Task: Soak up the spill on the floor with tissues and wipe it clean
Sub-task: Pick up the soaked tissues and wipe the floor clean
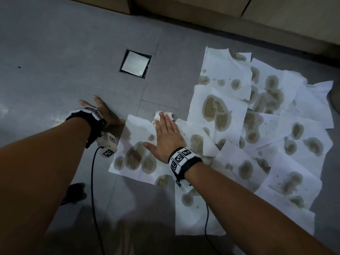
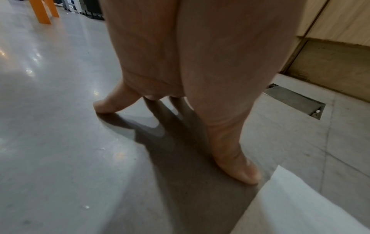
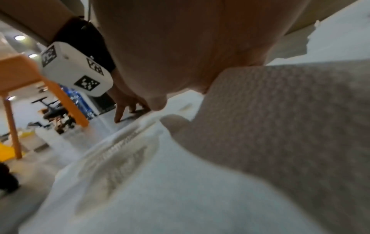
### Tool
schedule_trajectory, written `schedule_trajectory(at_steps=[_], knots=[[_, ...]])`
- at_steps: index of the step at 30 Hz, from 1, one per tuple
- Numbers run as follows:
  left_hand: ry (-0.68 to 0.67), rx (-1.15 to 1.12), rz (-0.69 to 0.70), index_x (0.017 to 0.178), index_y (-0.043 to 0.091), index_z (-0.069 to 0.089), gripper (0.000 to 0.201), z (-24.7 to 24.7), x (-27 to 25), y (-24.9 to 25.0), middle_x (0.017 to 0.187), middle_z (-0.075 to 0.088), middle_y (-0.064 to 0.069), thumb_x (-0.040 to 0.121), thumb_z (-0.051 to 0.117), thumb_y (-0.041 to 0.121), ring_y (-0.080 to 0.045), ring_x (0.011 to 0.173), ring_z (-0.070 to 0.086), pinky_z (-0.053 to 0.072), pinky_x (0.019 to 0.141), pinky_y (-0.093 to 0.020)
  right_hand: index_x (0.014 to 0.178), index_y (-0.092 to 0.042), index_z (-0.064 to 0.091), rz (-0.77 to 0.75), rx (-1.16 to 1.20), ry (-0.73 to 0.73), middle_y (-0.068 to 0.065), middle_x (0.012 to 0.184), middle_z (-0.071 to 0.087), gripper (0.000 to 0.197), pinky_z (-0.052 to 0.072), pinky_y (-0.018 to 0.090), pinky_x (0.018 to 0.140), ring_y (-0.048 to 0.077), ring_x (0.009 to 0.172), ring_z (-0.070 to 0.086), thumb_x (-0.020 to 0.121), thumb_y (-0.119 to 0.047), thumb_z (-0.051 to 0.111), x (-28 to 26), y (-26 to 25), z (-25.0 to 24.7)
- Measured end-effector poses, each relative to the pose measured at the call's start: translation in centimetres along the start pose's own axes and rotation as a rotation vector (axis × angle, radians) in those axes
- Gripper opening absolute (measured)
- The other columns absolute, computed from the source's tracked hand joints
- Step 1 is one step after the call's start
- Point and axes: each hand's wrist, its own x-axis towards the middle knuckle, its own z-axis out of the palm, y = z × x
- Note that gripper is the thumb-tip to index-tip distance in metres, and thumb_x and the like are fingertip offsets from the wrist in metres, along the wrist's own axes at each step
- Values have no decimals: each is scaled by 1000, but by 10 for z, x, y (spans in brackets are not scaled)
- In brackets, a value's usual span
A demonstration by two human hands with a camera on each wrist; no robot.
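Several white tissue sheets (image 1: 266, 140) lie spread over the grey floor (image 1: 55, 61), blotched with brownish wet patches. My right hand (image 1: 166, 133) lies flat on the leftmost sheets, fingers straight, fingertips pressing a small crumpled wet wad of tissue (image 1: 163, 115). In the right wrist view the palm (image 3: 180, 47) sits over a soaked tissue (image 3: 290, 126) and dry white sheet (image 3: 160, 197). My left hand (image 1: 104, 111) is planted on bare floor left of the tissues, fingers spread and straight. The left wrist view shows its fingertips (image 2: 240, 171) touching the floor beside a tissue corner (image 2: 300, 205).
A square metal floor hatch (image 1: 135, 63) sits beyond the hands. Wooden cabinet fronts (image 1: 276, 13) line the far edge. Orange table legs (image 3: 14, 126) stand off to the left. Cables (image 1: 93, 190) trail from both wrist units. A dark foot (image 1: 75, 192) shows near the left forearm.
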Motion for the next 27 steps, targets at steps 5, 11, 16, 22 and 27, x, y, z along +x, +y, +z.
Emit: schedule_trajectory(at_steps=[5, 11, 16, 22, 27], knots=[[1, 0, 1, 155, 21, -22, 151, 1, 3, 0, 160, -18, -28, 55, 71, 85, -54, 147, 6, 14, 118, -61, 157, -7, -6, -2, 57, 29, 12, 162, -24, 92, -9, 44, 122, 26, 150, -21, 95, -72, 16, 11, -9, -8], [5, 8, 7, 156, 21, -21, 147, 3, 1, -1, 160, -18, -27, 59, 69, 85, -54, 147, 5, 13, 117, -61, 158, -8, -4, -38, -11, 30, 12, 162, -22, 91, -8, 45, 122, 27, 150, -20, 95, -70, 16, 18, -12, 0], [5, -20, 9, 155, 21, -21, 146, 2, 0, -1, 160, -20, -26, 60, 72, 81, -55, 146, 7, 14, 117, -62, 155, -5, -6, 71, -43, 40, 17, 161, -20, 89, -13, 49, 121, 31, 150, -19, 96, -70, 9, 9, 15, -10], [11, -49, 15, 155, 21, -21, 147, 3, 1, -2, 160, -23, -26, 60, 75, 78, -56, 145, 8, 16, 117, -63, 156, -5, -2, 108, -28, 1, 16, 163, -18, 91, -10, 50, 121, 30, 151, -16, 95, -71, 9, 7, 24, -11], [21, -27, -2, 156, 19, -19, 144, 0, -5, 3, 161, -18, -26, 63, 77, 74, -54, 146, 9, 15, 117, -61, 156, -3, -4, 134, -4, 2, 17, 162, -21, 93, -9, 48, 122, 31, 151, -16, 96, -70, 18, 12, 21, -12]])
